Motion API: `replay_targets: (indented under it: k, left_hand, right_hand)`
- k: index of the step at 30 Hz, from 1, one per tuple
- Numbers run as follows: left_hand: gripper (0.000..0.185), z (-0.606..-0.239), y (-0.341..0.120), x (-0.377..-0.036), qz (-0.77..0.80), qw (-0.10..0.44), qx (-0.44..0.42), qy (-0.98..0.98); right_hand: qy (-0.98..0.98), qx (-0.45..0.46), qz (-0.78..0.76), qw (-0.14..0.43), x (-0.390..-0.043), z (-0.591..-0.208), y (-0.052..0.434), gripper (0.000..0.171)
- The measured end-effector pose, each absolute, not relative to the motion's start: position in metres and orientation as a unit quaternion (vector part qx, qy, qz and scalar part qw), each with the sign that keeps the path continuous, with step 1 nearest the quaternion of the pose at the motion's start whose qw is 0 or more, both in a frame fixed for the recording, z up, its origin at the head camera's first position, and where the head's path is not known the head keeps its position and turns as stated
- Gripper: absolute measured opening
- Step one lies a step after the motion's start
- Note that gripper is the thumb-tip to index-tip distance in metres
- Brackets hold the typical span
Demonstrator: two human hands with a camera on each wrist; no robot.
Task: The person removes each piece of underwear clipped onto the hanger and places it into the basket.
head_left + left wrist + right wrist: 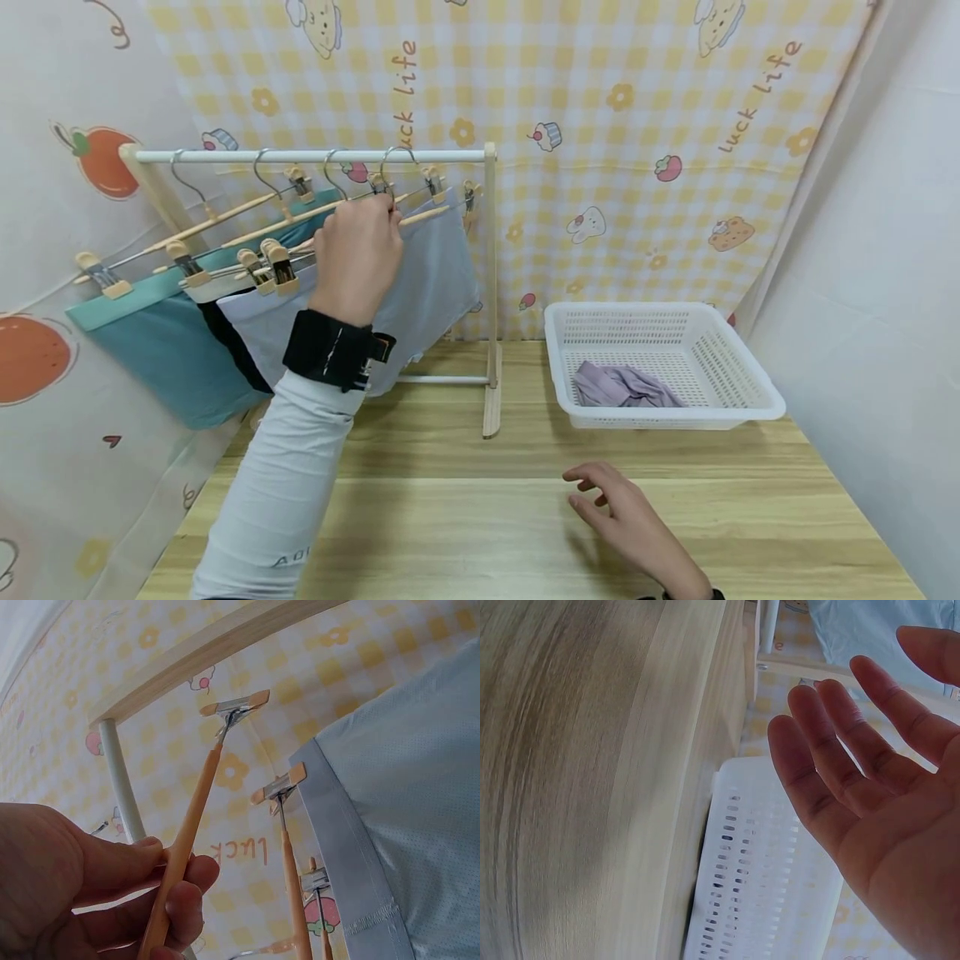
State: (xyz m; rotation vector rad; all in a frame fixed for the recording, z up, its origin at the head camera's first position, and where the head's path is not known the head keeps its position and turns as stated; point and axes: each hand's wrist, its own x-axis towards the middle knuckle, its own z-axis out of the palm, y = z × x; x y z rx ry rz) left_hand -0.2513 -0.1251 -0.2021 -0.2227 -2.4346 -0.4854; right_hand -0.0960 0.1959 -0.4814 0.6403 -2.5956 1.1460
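In the head view, the left hand [358,250] was raised to the small wooden rack [491,275] at the back left of the table [465,508], its fingers curled round the bar of a wooden clip hanger [420,218]. That hanger hung last on the white rail [300,156], nearest the right post; its long axis ran roughly along the line of sight, slanting from lower left to upper right. A pale blue garment [427,283] hung beneath it, with a teal garment [168,350] and other clipped hangers further left. The right hand [626,517] lay low over the table, fingers loosely spread and holding nothing. Behind it stood a white basket [742,392] with a lilac cloth [622,387] inside.

In the left wrist view, the fingers [180,889] pinched the hanger bar [191,832], which rose steeply to a metal clip [236,709]; the pale blue garment [409,825] hung at the right.

In the right wrist view, the right hand [877,787] was open, palm showing, fingers straight, near the basket [757,885].
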Motion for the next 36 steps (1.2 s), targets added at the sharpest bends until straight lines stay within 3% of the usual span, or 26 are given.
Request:
replay_targets:
  k: [15,36]
  left_hand:
    - [0.029,-0.188,-0.111,-0.279,-0.159,0.306,-0.079,-0.935]
    - [0.040,-0.212,-0.090,-0.283,-0.126,0.309,-0.071,-0.940]
  right_hand:
    - [-0.886,0.221,0.390,0.118,-0.095,-0.483,0.197,0.022]
    - [-0.880,0.226,0.398,0.127,-0.094,-0.489,0.198,0.024]
